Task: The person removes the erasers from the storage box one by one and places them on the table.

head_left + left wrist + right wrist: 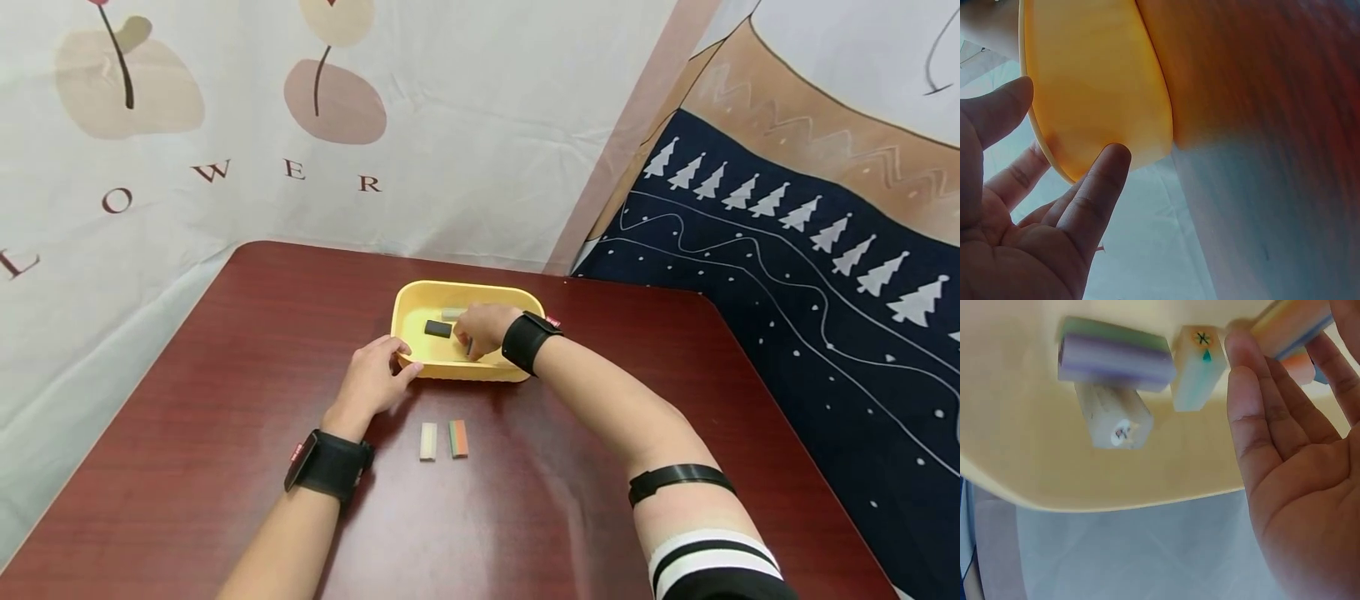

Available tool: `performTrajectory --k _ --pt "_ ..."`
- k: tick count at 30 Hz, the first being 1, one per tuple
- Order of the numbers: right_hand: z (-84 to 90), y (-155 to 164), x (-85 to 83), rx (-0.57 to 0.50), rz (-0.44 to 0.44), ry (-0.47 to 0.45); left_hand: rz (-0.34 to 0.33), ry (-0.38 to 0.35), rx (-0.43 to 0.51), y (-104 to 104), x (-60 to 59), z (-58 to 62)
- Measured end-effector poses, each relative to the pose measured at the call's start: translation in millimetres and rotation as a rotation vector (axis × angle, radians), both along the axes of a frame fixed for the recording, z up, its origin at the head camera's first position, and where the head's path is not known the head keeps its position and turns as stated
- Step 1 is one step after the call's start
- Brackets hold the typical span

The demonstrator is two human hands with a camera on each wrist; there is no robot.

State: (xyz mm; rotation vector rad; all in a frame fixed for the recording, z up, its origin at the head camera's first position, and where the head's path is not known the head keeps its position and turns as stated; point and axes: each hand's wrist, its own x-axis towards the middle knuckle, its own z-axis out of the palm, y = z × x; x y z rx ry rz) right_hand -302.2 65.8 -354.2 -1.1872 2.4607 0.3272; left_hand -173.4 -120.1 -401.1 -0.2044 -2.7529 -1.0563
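A yellow plastic tub [468, 372] stands on the table. My left hand [375, 375] holds its near left corner, thumb and fingers at the rim; in the left wrist view the fingers spread along the outer wall [1104, 94]. My right hand [483, 327] reaches into the tub. In the right wrist view its fingers grip a small striped bar [1291, 328] in orange, yellow and blue, partly cut off by the frame. Beside it lie a purple-and-green bar [1116, 362], a white bar [1113, 415] with a printed end, and a translucent bar [1197, 372] with an orange motif.
On the reddish-brown table [600, 500], a pale bar [428, 442] and an orange-and-green bar [459, 439] lie side by side in front of the tub. Inside the tub is a dark bar [438, 328]. A printed cloth [465, 167] hangs behind the table.
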Motion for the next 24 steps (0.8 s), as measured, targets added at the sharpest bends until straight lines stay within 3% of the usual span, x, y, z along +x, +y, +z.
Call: performTrajectory --k 16,24 --pt "-0.5 0.2 -0.3 -0.023 -0.005 -0.028 -0.006 -0.003 -0.008 -0.4 1.7 2.3" --pt "15.8 4.0 -0.2 -0.071 -0.047 -0.004 0.0 -0.025 0.002 -0.9 1.5 2.8"
